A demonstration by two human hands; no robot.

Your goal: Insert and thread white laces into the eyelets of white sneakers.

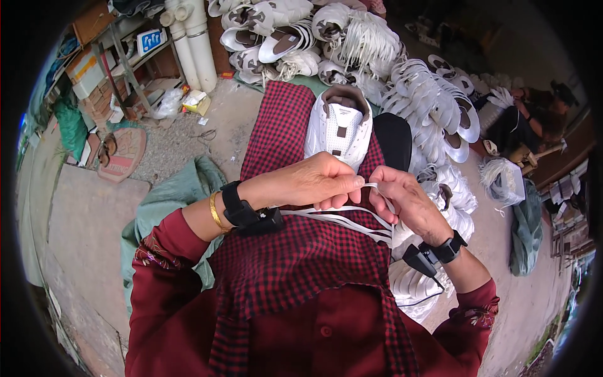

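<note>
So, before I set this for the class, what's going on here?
A person's left hand and right hand pinch a thin white lace between them. Just beyond, a white shoe rests on a checked apron. More white strands trail below the hands, and white shoe parts lie heaped farther off.

The person wears a dark red shirt (301, 333) with a round front button (325, 330) and pale embroidery (157, 254) near the sleeve ends, under a red-and-black checked apron (289, 264). A gold bangle (217, 212) circles the left wrist, beside a black strap (235, 204) with a black box (270, 223); a second strap (451, 247) and box (418, 259), with a thin black cable (427, 302), sit on the right
</note>
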